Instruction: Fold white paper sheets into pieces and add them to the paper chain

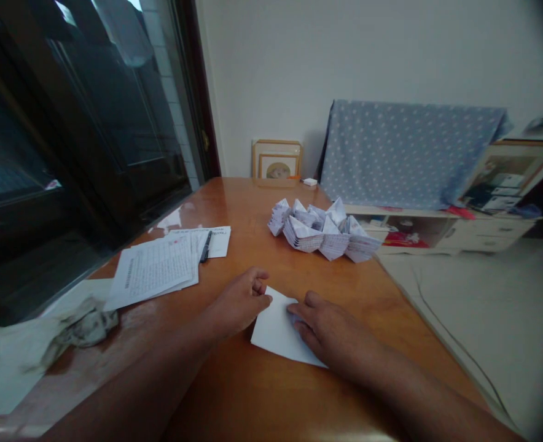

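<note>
Beyond the white paper (278, 328), tabletop (246, 227) lies open; loose sheets (158, 270) block the left, folded papers (333, 241) the right.

Right hand (329, 328) covered the right part of the white sheet (276, 334), and the left hand (241, 302) had its fingers curled, so pinch vs. plain contact at the corner couldn't be told; both forearms (391, 365) ran off the bottom edge. Print on the stacked papers (158, 270) was too small to read, and the folded paper pieces (303, 236) overlapped too much to count. Blue cloth (410, 153) hid whatever it draped; the crumpled bundle (87, 322) was too blurry to identify.
</note>
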`<state>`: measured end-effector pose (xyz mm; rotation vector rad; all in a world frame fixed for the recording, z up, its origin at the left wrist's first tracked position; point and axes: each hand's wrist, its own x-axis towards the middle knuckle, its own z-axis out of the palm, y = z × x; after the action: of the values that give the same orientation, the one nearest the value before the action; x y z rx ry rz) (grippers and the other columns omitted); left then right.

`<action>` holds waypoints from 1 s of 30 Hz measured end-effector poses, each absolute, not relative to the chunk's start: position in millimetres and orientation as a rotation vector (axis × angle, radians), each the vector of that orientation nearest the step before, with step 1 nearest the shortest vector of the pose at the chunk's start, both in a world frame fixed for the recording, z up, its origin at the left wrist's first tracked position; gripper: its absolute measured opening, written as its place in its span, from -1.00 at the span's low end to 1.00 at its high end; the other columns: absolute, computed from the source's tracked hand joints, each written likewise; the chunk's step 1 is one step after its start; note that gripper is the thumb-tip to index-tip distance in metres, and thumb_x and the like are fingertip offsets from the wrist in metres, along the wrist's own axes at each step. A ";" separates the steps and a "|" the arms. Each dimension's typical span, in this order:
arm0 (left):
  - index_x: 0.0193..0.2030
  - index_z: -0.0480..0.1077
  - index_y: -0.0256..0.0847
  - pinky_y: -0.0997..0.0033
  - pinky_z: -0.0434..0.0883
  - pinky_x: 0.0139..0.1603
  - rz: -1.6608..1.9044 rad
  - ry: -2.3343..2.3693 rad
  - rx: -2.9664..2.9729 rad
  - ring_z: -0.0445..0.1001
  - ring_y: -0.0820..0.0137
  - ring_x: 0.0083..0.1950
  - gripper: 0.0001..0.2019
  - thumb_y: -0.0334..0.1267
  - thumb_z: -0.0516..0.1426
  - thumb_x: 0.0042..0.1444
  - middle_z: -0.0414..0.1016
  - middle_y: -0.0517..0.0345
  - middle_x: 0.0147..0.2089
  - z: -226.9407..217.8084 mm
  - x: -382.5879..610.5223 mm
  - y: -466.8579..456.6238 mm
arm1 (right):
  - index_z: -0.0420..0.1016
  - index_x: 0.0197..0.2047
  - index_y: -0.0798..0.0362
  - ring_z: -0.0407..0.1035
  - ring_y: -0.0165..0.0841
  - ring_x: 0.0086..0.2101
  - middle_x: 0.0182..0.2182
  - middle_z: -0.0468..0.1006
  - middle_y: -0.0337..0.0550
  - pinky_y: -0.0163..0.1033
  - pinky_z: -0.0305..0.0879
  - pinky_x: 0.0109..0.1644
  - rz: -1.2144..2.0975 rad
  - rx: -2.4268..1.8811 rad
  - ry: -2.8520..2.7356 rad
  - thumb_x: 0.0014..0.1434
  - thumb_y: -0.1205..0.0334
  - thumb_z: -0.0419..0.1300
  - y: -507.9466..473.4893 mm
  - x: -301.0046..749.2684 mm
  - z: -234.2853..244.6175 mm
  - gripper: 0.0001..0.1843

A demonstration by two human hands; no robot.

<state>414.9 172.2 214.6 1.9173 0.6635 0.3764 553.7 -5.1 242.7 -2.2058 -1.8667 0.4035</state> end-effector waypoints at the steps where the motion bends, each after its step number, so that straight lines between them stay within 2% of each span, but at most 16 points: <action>1: 0.14 0.26 -0.26 0.42 0.36 -0.33 0.369 0.667 1.873 0.48 0.38 -0.27 -0.51 -0.26 0.19 0.05 0.45 0.12 -0.22 215.3 415.4 170.6 | 0.46 0.07 -0.03 0.38 -0.30 -0.25 -0.20 0.38 -0.09 -0.24 0.21 -0.19 0.399 -2.211 -1.872 0.32 0.20 0.01 -5.1 553.3 242.7 -0.68; 5: 0.14 0.21 -0.27 0.37 0.41 -0.27 0.315 0.639 1.647 0.52 0.35 -0.23 -0.50 -0.28 0.20 0.06 0.49 0.03 -0.15 220.0 416.9 164.4 | 0.46 0.03 -0.01 0.37 -0.32 -0.27 -0.20 0.37 -0.09 -0.26 0.20 -0.21 0.405 -2.215 -1.878 0.33 0.20 0.01 -5.3 552.1 244.0 -0.71; 9: 0.03 0.32 -0.28 0.36 0.43 -0.21 0.276 0.634 1.563 0.53 0.35 -0.20 -0.60 -0.25 0.23 0.05 0.52 0.00 -0.12 226.0 417.3 157.5 | 0.45 0.02 0.01 0.36 -0.33 -0.27 -0.20 0.38 -0.08 -0.26 0.19 -0.21 0.404 -2.220 -1.874 0.34 0.22 0.01 -5.0 550.5 246.2 -0.72; 15: -0.16 0.45 -0.23 0.41 0.38 -0.34 0.282 0.646 1.804 0.50 0.36 -0.29 -0.79 -0.18 0.17 0.11 0.57 0.10 -0.24 229.0 414.8 144.6 | 0.45 0.03 0.01 0.35 -0.32 -0.29 -0.20 0.40 -0.07 -0.26 0.18 -0.23 0.394 -2.246 -1.869 0.35 0.22 -0.01 -3.5 549.8 244.7 -0.71; 17: -0.17 0.48 -0.19 0.40 0.38 -0.31 0.292 0.611 1.952 0.51 0.34 -0.26 -0.81 -0.17 0.12 0.16 0.58 0.12 -0.26 230.4 411.7 139.9 | 0.45 0.04 0.00 0.35 -0.33 -0.29 -0.20 0.40 -0.07 -0.26 0.17 -0.24 0.380 -2.243 -1.874 0.35 0.23 -0.02 -3.7 550.6 242.3 -0.70; 23: -0.16 0.49 -0.13 0.34 0.37 -0.06 0.368 0.416 2.444 0.48 0.33 -0.10 -0.83 -0.31 0.07 0.20 0.53 0.15 -0.17 240.2 402.7 129.4 | 0.40 0.05 0.04 0.37 -0.29 -0.23 -0.17 0.44 -0.06 -0.24 0.19 -0.18 0.346 -2.215 -1.877 0.28 0.32 0.00 -8.2 554.0 238.7 -0.69; 30: -0.08 0.48 -0.11 0.29 0.38 -0.01 0.256 0.320 2.642 0.45 0.29 -0.07 -0.78 -0.35 0.04 0.23 0.52 0.12 -0.11 244.4 398.4 123.0 | 0.39 0.01 0.12 0.39 -0.26 -0.21 -0.15 0.46 0.00 -0.21 0.23 -0.16 0.349 -2.260 -1.830 0.24 0.37 -0.02 -7.4 555.6 240.0 -0.70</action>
<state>398.4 123.0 244.4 2.6424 0.3201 0.2562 555.6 -7.4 240.0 -2.2600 -1.8299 0.3488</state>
